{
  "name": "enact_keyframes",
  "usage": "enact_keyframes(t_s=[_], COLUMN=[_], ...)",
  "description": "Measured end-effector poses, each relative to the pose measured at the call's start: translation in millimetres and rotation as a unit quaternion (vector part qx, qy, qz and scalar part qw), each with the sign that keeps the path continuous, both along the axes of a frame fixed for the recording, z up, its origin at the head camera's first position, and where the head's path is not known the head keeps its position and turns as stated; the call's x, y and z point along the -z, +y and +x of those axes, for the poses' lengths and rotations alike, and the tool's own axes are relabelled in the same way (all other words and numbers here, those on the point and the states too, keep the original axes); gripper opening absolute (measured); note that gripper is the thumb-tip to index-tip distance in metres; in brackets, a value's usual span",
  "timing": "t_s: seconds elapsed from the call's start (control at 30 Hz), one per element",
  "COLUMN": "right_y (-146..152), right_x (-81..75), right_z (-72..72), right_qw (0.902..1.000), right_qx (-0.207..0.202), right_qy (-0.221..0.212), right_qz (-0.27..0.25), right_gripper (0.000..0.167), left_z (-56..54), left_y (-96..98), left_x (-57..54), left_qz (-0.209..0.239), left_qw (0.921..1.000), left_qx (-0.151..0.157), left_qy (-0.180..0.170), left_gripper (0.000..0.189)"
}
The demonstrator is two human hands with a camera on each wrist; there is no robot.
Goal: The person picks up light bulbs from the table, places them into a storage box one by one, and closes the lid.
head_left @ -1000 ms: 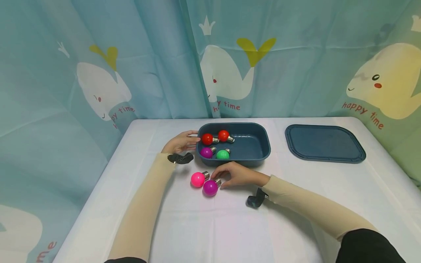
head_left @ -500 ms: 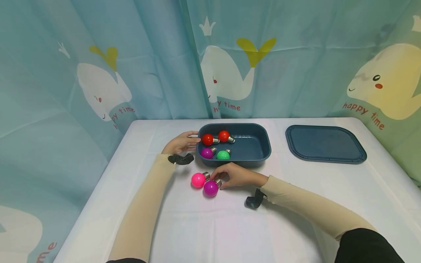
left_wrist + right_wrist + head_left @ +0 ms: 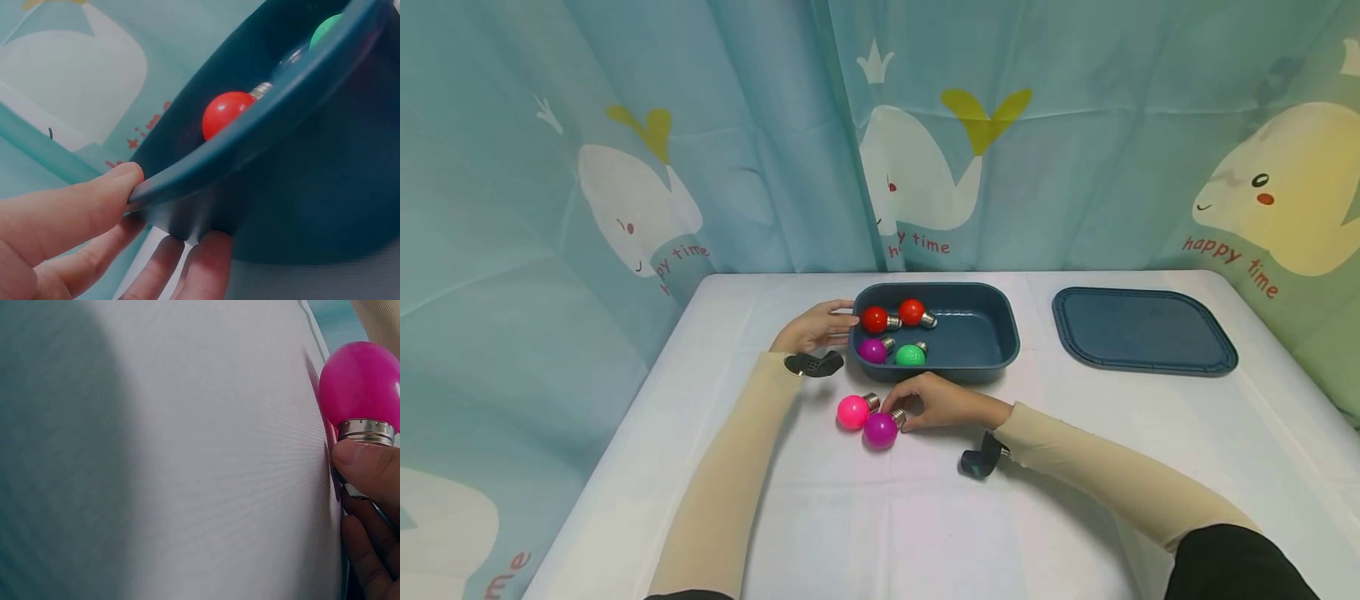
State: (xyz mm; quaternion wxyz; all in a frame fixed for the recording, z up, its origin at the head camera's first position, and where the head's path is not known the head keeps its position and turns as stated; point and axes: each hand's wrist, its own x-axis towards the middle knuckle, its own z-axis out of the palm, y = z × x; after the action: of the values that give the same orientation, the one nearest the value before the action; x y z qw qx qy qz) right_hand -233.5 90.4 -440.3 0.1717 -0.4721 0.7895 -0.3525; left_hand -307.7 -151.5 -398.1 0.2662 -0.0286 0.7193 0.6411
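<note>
Sitting in the tub (image 3: 973,333), head view: a red bulb (image 3: 874,319), a second red bulb (image 3: 912,312), a purple bulb (image 3: 872,351) and a green bulb (image 3: 910,355), all toward its left half.
Left hand (image 3: 812,327), head view: at the tub's left end, fingers reaching the rim.
Right hand (image 3: 943,401), head view: before the tub, thumb and finger clamped on the cap of the held bulb (image 3: 880,431); this one is purple too.
Pink bulb (image 3: 852,412), head view: just left of the held bulb; whether they touch cannot be told.
Lid (image 3: 1145,331), head view: flat on the table (image 3: 820,517), right of the tub, a strip of cloth between.
Room, head view: the tub stands near the table's far edge; white cloth stretches between the two sleeves.
Rim, left wrist view: thumb on top, a finger just beneath, gripping it; other fingertips meet the outer wall.
Cap, right wrist view: thumb pressed on the metal, other fingers curled, partly hidden.
</note>
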Motion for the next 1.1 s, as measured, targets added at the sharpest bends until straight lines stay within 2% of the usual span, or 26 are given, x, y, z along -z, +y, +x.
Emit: enact_keyframes(t_s=[0.4,0.9,1.1], right_y=[5.7,13.7,16.5], right_x=[0.1,1.0,2.6], right_z=[-1.0,-1.8,-2.5], right_qw=[0.9998,0.9920,0.9893], right_qx=[0.001,0.005,0.005], right_qy=[-0.019,-0.117,-0.136], right_qz=[-0.010,-0.047,-0.053], right_gripper=[0.032,0.032,0.033], left_z=[0.7,-0.6,0.6], left_y=[0.2,-0.2,-0.2], left_x=[0.6,2.6,0.8], left_qz=[0.008,0.006,0.002], left_qw=[0.9999,0.9998,0.9999], left_qx=[-0.007,-0.014,-0.012], left_qy=[-0.001,-0.009,-0.006], left_gripper=[0.057,0.059,0.059])
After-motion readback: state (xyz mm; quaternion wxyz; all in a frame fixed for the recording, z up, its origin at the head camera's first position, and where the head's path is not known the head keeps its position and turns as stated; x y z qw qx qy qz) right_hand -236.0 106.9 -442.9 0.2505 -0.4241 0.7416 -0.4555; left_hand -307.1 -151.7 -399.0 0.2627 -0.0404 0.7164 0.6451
